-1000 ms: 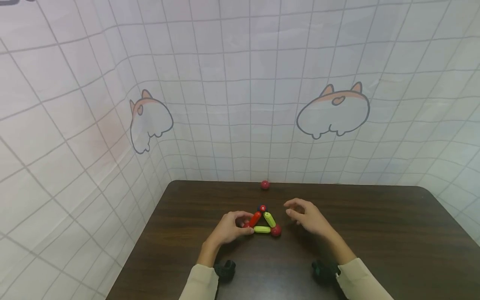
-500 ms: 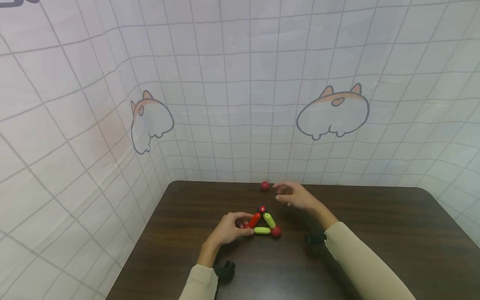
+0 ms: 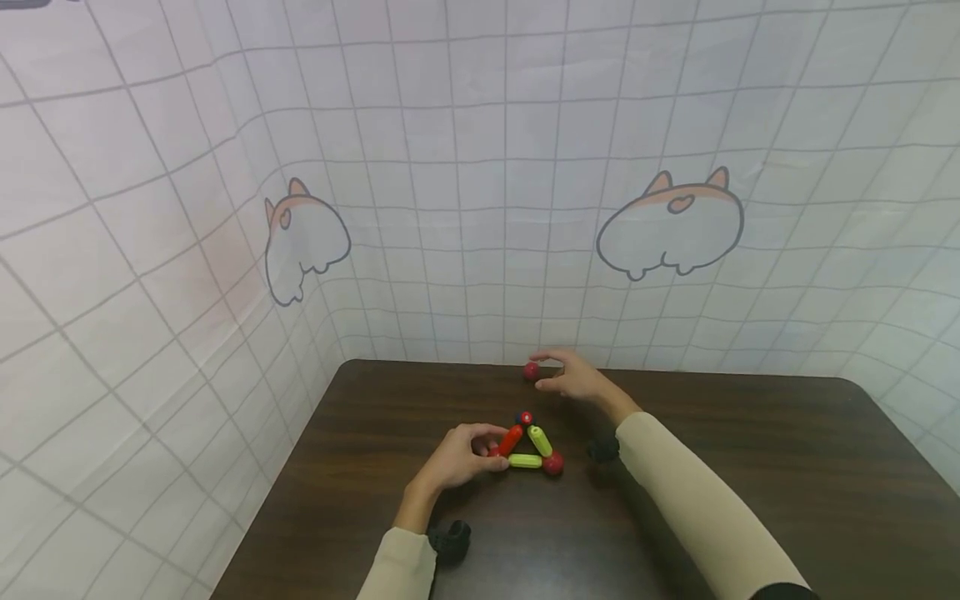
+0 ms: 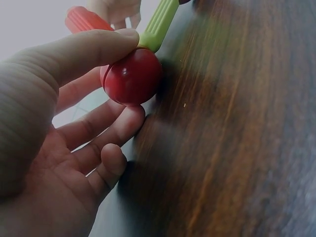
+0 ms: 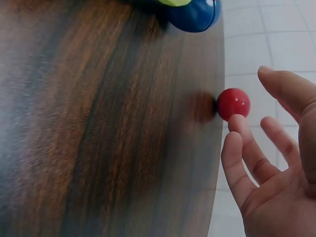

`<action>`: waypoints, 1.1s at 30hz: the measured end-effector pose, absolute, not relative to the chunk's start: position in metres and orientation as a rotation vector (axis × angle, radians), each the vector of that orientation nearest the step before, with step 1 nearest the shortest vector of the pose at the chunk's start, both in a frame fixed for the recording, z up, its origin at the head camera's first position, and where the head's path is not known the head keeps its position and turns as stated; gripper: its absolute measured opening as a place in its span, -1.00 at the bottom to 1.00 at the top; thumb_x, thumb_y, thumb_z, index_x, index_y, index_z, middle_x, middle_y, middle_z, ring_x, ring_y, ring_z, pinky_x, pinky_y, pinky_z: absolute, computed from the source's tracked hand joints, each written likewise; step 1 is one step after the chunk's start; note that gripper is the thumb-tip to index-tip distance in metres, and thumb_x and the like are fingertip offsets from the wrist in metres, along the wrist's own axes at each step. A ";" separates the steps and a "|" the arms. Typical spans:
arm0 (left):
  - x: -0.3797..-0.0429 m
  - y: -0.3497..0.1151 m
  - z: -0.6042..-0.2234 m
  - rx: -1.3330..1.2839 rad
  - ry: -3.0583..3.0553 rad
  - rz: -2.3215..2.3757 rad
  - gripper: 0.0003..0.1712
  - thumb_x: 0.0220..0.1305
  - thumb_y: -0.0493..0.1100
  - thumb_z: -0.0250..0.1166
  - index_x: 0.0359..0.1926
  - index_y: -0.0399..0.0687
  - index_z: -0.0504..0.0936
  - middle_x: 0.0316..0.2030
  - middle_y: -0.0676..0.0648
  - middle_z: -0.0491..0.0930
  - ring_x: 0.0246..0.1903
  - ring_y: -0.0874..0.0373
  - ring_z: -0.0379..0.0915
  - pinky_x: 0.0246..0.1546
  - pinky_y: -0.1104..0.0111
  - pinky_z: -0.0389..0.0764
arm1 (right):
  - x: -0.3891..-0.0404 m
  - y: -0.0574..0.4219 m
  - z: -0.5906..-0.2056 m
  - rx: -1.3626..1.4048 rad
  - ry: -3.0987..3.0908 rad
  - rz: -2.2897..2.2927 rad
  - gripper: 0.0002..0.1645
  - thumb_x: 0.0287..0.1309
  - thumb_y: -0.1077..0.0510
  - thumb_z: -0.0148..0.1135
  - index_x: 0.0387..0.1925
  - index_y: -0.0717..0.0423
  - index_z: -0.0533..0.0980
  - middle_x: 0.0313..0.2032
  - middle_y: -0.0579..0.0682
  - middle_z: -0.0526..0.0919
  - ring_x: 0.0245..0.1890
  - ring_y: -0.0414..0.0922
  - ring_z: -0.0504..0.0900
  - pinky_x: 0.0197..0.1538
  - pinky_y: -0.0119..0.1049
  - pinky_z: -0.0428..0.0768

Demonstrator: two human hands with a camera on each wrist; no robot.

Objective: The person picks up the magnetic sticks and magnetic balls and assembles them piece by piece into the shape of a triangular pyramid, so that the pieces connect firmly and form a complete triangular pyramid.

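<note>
A small triangle of toy rods and balls lies on the table: one red rod (image 3: 511,439), a lime rod (image 3: 539,441) on the right and a second lime rod (image 3: 525,461) along the near side. My left hand (image 3: 457,457) pinches the red ball (image 4: 132,76) at its left corner between thumb and fingers. Another red ball (image 3: 552,463) forms the right corner, and a blue ball (image 5: 195,15) the far one, topped by something red. By the table's far edge, my right hand (image 3: 576,379) spreads thumb and fingers beside a loose red ball (image 5: 233,104), not gripping it.
The dark wood table (image 3: 712,467) has its far edge just behind the loose ball. Behind it hangs a white gridded cloth (image 3: 480,208) with animal drawings. A dark wrist device (image 3: 450,542) sits at the left wrist.
My right hand has moved forward and left, from beside the triangle to the loose red ball at the far edge. The left hand keeps its hold on the corner ball.
</note>
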State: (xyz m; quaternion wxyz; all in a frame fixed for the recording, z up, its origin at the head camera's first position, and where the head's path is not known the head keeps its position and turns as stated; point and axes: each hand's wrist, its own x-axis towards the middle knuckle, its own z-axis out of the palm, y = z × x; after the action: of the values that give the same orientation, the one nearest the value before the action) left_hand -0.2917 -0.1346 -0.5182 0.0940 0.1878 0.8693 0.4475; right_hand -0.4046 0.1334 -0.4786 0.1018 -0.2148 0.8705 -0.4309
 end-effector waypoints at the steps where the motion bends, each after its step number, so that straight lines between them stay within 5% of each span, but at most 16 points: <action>1: -0.292 -0.135 -0.518 0.560 2.578 1.329 -0.50 0.18 -0.02 0.54 0.15 0.06 0.69 -0.28 0.05 0.64 -0.31 0.19 0.51 -0.33 0.38 0.51 | -0.407 0.132 -0.480 -0.640 2.574 -1.261 -0.32 0.31 0.21 0.34 0.41 0.17 0.38 0.45 0.27 0.31 -0.02 0.15 0.69 -0.23 -0.18 0.65; 3: -0.291 -0.135 -0.518 0.561 2.576 1.331 -0.51 0.19 -0.03 0.54 0.15 0.06 0.70 -0.28 0.04 0.64 -0.30 0.18 0.51 -0.32 0.37 0.51 | -0.410 0.130 -0.482 -0.662 2.581 -1.230 -0.32 0.29 0.22 0.35 0.41 0.18 0.39 0.46 0.28 0.29 0.10 0.25 0.65 -0.22 -0.15 0.69; 8: -0.291 -0.135 -0.517 0.573 2.581 1.335 -0.51 0.19 -0.03 0.54 0.15 0.05 0.70 -0.28 0.05 0.64 -0.30 0.18 0.51 -0.32 0.37 0.50 | -0.415 0.127 -0.484 -0.736 2.599 -1.143 -0.29 0.25 0.25 0.39 0.39 0.22 0.39 0.46 0.32 0.27 -0.03 0.19 0.65 -0.25 -0.16 0.71; 14: -0.291 -0.134 -0.518 0.565 2.588 1.328 -0.50 0.19 -0.03 0.54 0.15 0.05 0.69 -0.29 0.07 0.64 -0.32 0.19 0.51 -0.34 0.38 0.50 | -0.419 0.124 -0.490 -0.801 2.650 -1.012 -0.34 0.27 0.18 0.38 0.37 0.17 0.45 0.45 0.29 0.29 0.43 0.27 0.29 0.24 0.13 0.54; 17: -0.291 -0.134 -0.518 0.569 2.593 1.325 -0.50 0.19 -0.03 0.54 0.16 0.05 0.69 -0.29 0.07 0.63 -0.32 0.19 0.51 -0.35 0.38 0.50 | -0.419 0.123 -0.490 -0.782 2.663 -0.986 -0.39 0.27 0.16 0.38 0.33 0.14 0.48 0.44 0.28 0.30 0.45 0.28 0.25 0.34 0.25 0.41; 20: -0.291 -0.134 -0.518 0.572 2.592 1.331 -0.50 0.19 -0.03 0.53 0.16 0.05 0.69 -0.29 0.07 0.63 -0.32 0.18 0.51 -0.35 0.38 0.50 | -0.416 0.125 -0.489 -0.734 2.651 -0.994 -0.46 0.27 0.21 0.36 0.27 0.14 0.53 0.35 0.28 0.37 0.28 0.23 0.44 0.21 0.18 0.54; 25: -0.292 -0.133 -0.519 0.567 2.587 1.334 -0.50 0.18 -0.03 0.54 0.15 0.05 0.70 -0.29 0.06 0.64 -0.32 0.19 0.51 -0.34 0.39 0.50 | -0.411 0.133 -0.493 -0.659 2.575 -1.045 -0.57 0.28 0.34 0.28 0.18 0.20 0.57 0.07 0.23 0.51 -0.34 -0.03 0.59 -0.34 -0.21 0.66; 33: -0.290 -0.133 -0.518 0.545 2.583 1.343 -0.50 0.18 -0.04 0.54 0.15 0.06 0.70 -0.28 0.05 0.64 -0.29 0.18 0.51 -0.31 0.38 0.50 | -0.398 0.153 -0.498 -0.549 2.567 -1.075 -0.60 0.29 0.24 0.33 0.15 0.11 0.59 0.10 0.26 0.54 -0.58 -0.15 0.53 -0.43 -0.30 0.63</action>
State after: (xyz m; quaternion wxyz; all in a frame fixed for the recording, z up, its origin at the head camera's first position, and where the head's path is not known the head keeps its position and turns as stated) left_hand -0.2898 -0.1333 -0.5178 0.0895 0.1832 0.8686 0.4517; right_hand -0.3978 0.1531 -0.4978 0.1519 -0.1913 0.8944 -0.3747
